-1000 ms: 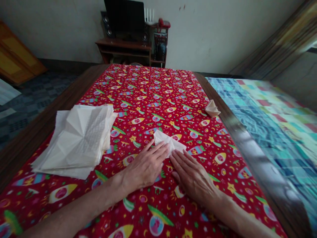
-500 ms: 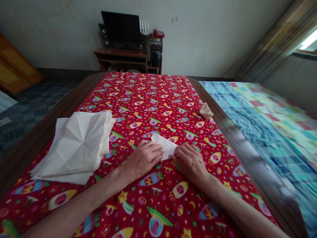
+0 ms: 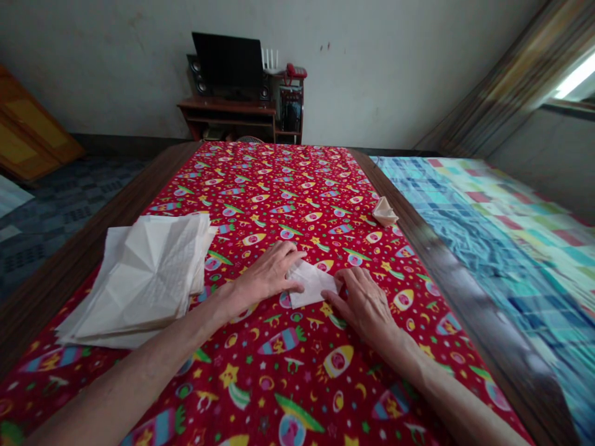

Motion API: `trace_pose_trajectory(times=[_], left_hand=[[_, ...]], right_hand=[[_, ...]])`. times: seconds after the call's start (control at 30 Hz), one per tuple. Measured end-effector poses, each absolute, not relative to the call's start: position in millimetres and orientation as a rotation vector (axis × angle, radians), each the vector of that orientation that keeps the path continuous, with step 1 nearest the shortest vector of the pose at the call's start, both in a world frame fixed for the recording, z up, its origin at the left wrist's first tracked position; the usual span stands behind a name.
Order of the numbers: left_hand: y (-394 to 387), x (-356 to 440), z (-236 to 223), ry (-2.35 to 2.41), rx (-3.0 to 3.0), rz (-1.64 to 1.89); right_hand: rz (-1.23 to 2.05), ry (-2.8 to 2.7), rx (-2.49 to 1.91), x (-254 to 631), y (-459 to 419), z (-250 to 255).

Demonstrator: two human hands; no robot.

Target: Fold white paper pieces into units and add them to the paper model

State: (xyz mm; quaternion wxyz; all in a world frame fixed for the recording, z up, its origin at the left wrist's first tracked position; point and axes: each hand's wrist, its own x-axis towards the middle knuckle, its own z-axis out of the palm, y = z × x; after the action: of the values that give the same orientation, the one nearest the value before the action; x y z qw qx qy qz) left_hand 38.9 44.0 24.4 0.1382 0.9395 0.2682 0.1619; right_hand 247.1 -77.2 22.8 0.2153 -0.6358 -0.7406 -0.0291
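A small folded white sheet of paper (image 3: 312,286) lies on the red patterned tablecloth (image 3: 297,186) in front of me. My left hand (image 3: 267,272) holds its left side, the thumb on the paper and the forefinger at its upper left corner. At the right end, my right hand (image 3: 365,300) grips the edge with thumb and bent fingers. Part of each end is hidden by the fingers. A stack of creased white paper sheets (image 3: 149,266) lies to the left of my left hand.
A folded paper piece (image 3: 385,212) stands near the table's right edge. Beyond the table, a desk (image 3: 227,108) carries a monitor (image 3: 227,65), speakers and a red telephone (image 3: 295,71). A bed with a checked cover (image 3: 465,229) adjoins the right side.
The paper has turned slightly and shows more of its surface. My left hand has lifted and its thumb and forefinger have spread apart; my right hand has shifted slightly right.
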Motion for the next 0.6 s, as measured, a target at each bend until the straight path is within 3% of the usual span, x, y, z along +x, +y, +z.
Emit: trace_pose_trajectory(times=[0.6], left_hand=[[63, 46, 25, 0.673, 2.685, 0.435]], right_hand=[[0.181, -1.971, -1.644, 249, -71, 14]])
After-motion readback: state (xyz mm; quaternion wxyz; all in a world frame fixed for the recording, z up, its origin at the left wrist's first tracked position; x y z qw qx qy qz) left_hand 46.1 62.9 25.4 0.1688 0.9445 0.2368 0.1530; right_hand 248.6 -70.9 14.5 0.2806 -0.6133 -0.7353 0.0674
